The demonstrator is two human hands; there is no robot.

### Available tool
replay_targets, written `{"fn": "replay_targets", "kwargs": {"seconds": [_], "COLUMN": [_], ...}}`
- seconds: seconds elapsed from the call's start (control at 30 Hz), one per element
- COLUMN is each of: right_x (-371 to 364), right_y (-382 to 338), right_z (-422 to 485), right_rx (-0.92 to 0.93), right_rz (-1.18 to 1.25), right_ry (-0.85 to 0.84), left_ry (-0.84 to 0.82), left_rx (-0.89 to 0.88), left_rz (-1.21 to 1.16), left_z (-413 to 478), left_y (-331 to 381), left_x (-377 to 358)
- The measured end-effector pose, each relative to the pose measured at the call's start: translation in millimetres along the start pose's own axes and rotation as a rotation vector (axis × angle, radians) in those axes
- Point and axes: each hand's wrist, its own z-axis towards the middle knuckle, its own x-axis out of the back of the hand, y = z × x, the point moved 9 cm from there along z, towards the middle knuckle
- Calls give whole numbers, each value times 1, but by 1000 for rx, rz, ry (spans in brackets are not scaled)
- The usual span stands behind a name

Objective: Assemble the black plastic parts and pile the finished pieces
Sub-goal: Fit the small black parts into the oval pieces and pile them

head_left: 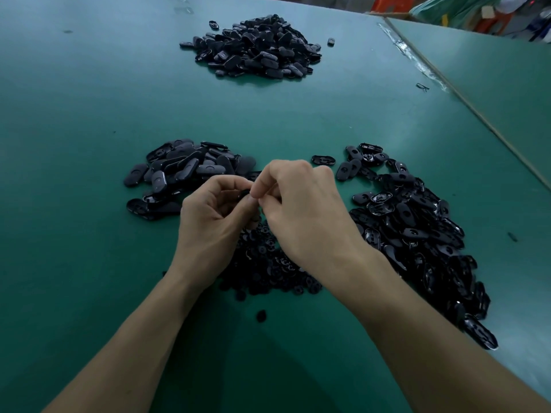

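My left hand (213, 216) and my right hand (301, 210) meet above the green table, fingers curled around a small black plastic part (245, 194) that is mostly hidden between them. Under my hands lies a heap of small round black pieces (268, 269). A pile of oval black shells (417, 228) stretches along the right. Another pile of oval black pieces (182, 171) sits just left of my hands. A large pile of black pieces (256, 46) lies at the far side of the table.
The green table (89, 114) ends at a taped seam (417, 58) on the right, where a second green table (492, 70) begins. Stray black pieces lie near the far pile (330, 41) and at the front (261, 315). Orange stools (393, 3) stand beyond.
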Motion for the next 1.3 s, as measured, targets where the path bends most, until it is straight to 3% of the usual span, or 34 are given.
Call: {"fn": "replay_targets", "kwargs": {"seconds": [0.27, 0.53, 0.83, 1.3], "right_x": [7, 3, 1, -2], "right_y": [11, 27, 31, 42], "right_z": [8, 14, 13, 14], "right_rx": [-9, -28, -41, -103], "right_rz": [-23, 204, 156, 318], "right_ry": [23, -45, -9, -23], "left_ry": [45, 59, 33, 46], "left_rx": [36, 65, 114, 101], "left_rz": [-6, -71, -100, -143], "left_z": [1, 1, 0, 0], "left_y": [-6, -8, -12, -12], "left_x": [2, 4, 1, 1]}}
